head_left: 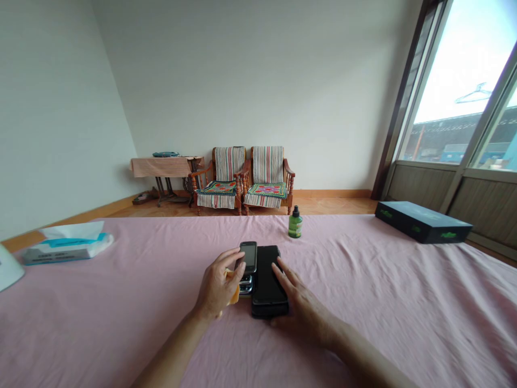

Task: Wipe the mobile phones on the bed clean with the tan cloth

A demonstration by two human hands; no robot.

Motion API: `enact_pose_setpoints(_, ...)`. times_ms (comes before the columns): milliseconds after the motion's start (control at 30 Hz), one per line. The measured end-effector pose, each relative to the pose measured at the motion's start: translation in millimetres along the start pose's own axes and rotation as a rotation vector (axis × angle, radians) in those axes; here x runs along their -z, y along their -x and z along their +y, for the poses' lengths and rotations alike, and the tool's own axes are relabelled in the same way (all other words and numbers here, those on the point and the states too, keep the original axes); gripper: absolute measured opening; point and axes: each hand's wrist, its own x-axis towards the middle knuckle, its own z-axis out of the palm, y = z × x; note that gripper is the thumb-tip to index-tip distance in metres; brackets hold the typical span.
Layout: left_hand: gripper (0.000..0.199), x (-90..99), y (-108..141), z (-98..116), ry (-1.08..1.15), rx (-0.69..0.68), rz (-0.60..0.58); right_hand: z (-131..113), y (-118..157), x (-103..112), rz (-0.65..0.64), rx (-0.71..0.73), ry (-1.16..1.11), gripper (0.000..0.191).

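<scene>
Lwr ctr: our L hand pinches grey phone, R hand spread on blk phone. Prob. slick, stiff; grip edges.

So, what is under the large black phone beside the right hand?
Under the large black phone, the near edge of a dark layer shows; the phone covers its top, so I cannot tell whether it is another device.

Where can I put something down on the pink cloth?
There's bare pink cloth between the tissue pack and the left hand, and between the green bottle and the black box. The middle is crowded: both hands, the right hand too, touch things around the small phone.
</scene>
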Motion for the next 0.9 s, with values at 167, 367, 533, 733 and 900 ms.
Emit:
enact_pose_setpoints(167,0.028,-1.0,0.2,-0.5,-0.001,-0.008,-0.005,6.3,2.0,-8.8,0.028,0.074,-0.027,0.101)
enact_pose_setpoints(367,0.026,-0.9,-0.1,-0.9,-0.013,-0.022,0.015,1.3,7.5,-5.6,0.049,0.065,-0.015,0.097)
enact_pose_setpoints(533,0.023,8.0,2.1,20.6,-0.05,-0.145,0.092,-0.2,-5.5,16.9,0.11,-0.015,-0.253,0.074)
enact_pose_setpoints(733,0.022,4.4,31.3,58.7,-0.231,-0.514,-0.194,19.7,-58.4,31.6,0.293,-0.342,-0.738,0.073)
enact_pose_setpoints(900,0.029,-5.6,43.2,60.8,-0.332,-0.612,-0.207,29.6,-91.4,22.4,0.278,-0.344,-0.756,0.082)
